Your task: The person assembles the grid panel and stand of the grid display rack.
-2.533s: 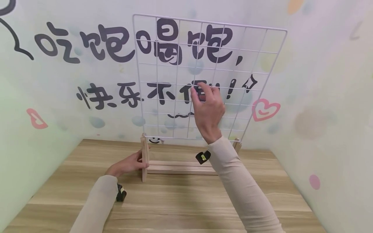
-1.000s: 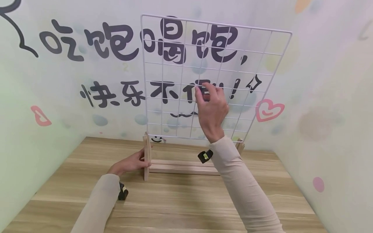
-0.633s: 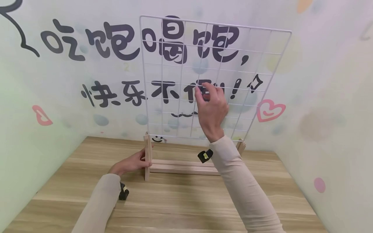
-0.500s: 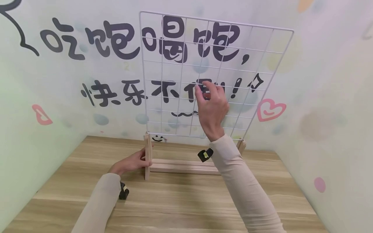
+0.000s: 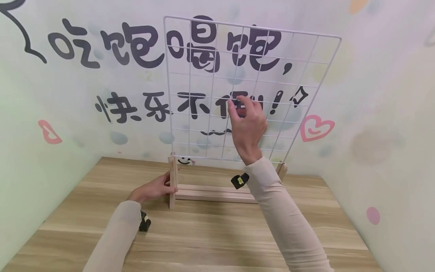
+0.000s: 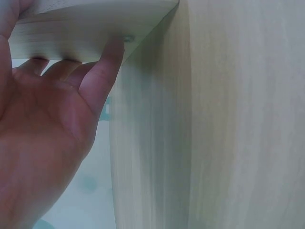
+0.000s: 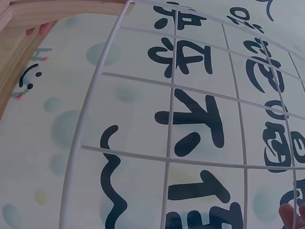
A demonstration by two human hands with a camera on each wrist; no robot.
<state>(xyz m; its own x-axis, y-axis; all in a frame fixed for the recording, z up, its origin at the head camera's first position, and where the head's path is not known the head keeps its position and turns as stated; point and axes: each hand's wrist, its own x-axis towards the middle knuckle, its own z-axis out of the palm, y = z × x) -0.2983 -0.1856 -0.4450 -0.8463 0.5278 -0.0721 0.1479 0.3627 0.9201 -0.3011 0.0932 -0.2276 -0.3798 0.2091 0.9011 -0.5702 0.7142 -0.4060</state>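
Note:
A white wire grid panel stands upright on a light wooden stand, its lower corners at the tops of the two short posts. With thumb and curled fingers, my right hand pinches a wire near the panel's middle. Only a fingertip shows at the lower right of the right wrist view, behind the grid. My left hand grips the stand's left post, thumb on the near side, other fingers partly hidden behind it. In the left wrist view the thumb and fingers lie around the wooden board.
The stand rests on a wood-grain table close to the back wall. Black lettering and coloured spots cover that wall, which rises just behind the grid. Side walls bound the table left and right.
The whole head view has shifted slightly. The grid's top edge rocks a little up and back down against the wall lettering. Both hands keep their holds.

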